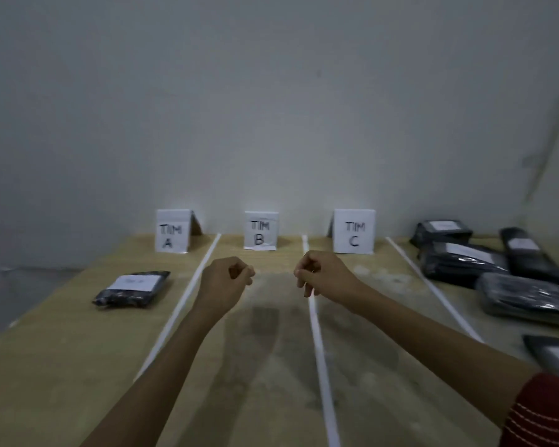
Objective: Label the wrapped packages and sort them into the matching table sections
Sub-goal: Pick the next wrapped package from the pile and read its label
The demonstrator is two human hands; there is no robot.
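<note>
Over on the left, one black wrapped package (131, 288) with a white label lies in the lane in front of the TIM A sign (171, 232). In the middle by the TIM B sign (260, 230), the left hand (226, 282) hovers with fingers curled in, holding nothing. The right hand (323, 275) is the same, over the white tape line (318, 350). The TIM C sign (354, 232) comes next, then the pile of packages (497, 269) at far right.
</note>
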